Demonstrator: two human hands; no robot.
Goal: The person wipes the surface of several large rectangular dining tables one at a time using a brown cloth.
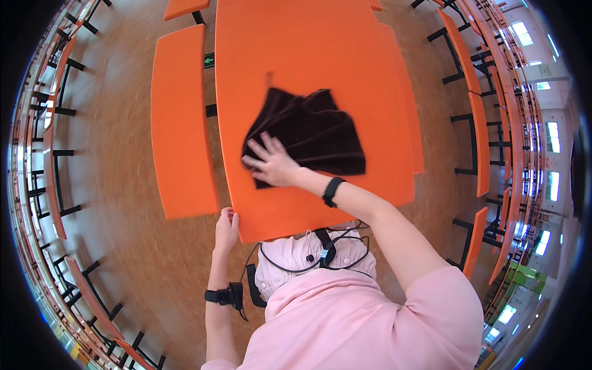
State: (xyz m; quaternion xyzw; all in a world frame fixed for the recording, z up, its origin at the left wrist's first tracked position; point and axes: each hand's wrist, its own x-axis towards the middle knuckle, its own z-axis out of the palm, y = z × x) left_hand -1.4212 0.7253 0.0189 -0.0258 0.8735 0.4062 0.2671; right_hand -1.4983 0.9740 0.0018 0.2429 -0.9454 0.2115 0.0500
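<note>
A dark brown cloth (314,134), creased and unevenly spread, lies on the orange tabletop (314,51). My right hand (273,164) rests palm down on the cloth's lower left part, its fingers spread and slightly blurred. A black band is around my right wrist. My left hand (227,226) is beside the table's near left corner, fingers loosely bent, with no object seen in it; whether it touches the table edge I cannot tell. On my left forearm sits a black strapped device (226,296) with a cable.
An orange bench (182,125) runs along the table's left side, with a gap between them. Black cables (296,268) lie across my lap by the near table edge. More benches with black metal legs (474,143) stand in rows at both sides on the brown floor.
</note>
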